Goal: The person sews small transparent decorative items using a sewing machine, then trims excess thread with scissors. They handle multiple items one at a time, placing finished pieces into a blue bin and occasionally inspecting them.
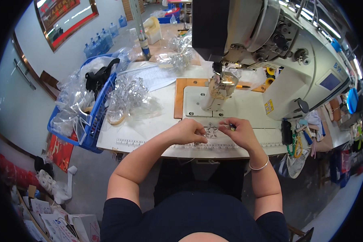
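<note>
Both of my hands are over the front of the white sewing machine table (157, 150). My left hand (188, 131) is closed, fingertips together beside a small bunch of clear, silvery pieces (211, 130). What it pinches is too small to make out. On the other side of that bunch, my right hand (243, 133) is closed round a small dark tool (232, 126) with a yellowish part; its exact kind is unclear. Just beyond my hands stands the post bed of the sewing machine (220, 94), rising from a pale metal plate (195, 103).
A blue basket (93, 121) full of clear bags hangs over the table's left edge. Crumpled clear plastic (131, 97) lies beside it. The machine head (310, 76) fills the right. Scissors with yellow handles (297, 146) are at the right edge. A printed ruler (181, 147) runs along the front.
</note>
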{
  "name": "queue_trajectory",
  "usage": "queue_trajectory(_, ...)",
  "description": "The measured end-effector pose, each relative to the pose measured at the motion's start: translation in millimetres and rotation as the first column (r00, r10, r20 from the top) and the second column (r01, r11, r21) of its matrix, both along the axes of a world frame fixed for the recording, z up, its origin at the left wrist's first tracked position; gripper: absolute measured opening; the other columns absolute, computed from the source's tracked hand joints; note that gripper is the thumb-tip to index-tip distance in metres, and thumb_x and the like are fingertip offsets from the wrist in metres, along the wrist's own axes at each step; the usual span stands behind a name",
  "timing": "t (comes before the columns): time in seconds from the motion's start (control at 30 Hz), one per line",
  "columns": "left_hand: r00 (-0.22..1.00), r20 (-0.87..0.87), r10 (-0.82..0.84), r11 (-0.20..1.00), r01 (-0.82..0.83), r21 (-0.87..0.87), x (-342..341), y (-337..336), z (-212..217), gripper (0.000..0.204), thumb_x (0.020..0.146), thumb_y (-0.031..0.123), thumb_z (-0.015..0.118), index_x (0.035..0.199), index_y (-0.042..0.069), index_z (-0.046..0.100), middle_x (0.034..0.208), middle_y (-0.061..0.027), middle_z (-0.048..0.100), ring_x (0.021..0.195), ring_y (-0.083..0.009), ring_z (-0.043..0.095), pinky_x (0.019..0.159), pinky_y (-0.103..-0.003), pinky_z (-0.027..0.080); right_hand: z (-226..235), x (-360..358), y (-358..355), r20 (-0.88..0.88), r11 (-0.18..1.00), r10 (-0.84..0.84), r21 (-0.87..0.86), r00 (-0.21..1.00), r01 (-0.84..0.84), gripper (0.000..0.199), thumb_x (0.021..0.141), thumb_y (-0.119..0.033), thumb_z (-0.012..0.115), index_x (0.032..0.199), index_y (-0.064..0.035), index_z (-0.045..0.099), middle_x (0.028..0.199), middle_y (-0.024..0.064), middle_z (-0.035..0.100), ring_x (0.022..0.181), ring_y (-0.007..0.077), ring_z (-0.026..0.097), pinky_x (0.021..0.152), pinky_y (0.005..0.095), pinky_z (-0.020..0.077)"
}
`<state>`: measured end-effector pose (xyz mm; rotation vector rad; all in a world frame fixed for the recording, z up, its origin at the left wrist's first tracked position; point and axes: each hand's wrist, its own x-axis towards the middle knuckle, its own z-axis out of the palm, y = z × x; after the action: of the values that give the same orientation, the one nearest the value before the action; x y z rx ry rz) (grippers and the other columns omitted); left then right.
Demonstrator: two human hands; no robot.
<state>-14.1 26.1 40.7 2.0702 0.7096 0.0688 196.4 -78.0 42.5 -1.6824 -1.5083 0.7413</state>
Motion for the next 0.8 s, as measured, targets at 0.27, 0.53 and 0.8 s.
queue_trajectory(0.27,0.988,0.132,0.084,0.984,-0.061,-0.169,2.3,0.9,-27.9,0.028,0.084,0.026,0.066,0.095,0.0,0.068,0.08,-0.0071,0.068,0.073,-0.0116,0.062,0.068,-0.028,0.049,3.1,18.3,-13.6,0.307,0.947,0.109,0.257,0.946,-0.192,0.024,0.07,-0.019,0.08,0.078,-0.0012,0.066,0.069,0.0087,0.063,0.063,0.0187,0.055,0.061,0.0297,0.0454)
queue_trajectory(0.53,0.977,0.147,0.151,0.959,-0.109,-0.26,0.8,-7.5,-30.1,0.026,0.088,0.025,0.062,0.095,0.001,0.068,0.08,-0.0059,0.068,0.075,-0.009,0.061,0.07,-0.026,0.048,6.4,16.0,-15.2,-0.074,1.0,-0.017,0.003,0.997,0.017,0.022,0.07,-0.015,0.081,0.076,0.0003,0.066,0.07,0.0064,0.061,0.067,0.0143,0.054,0.062,0.0277,0.0442)
queue_trajectory(0.8,0.966,0.161,0.204,0.967,-0.173,-0.189,5.7,-23.4,-15.8,0.021,0.086,0.019,0.068,0.09,-0.001,0.068,0.075,-0.0038,0.067,0.069,-0.0076,0.061,0.064,-0.023,0.049,2.4,15.4,-19.2,0.164,0.905,-0.157,0.418,0.974,0.075,0.046,0.061,-0.025,0.086,0.099,-0.0064,0.067,0.096,0.0065,0.065,0.082,0.0218,0.061,0.07,0.0309,0.0494)
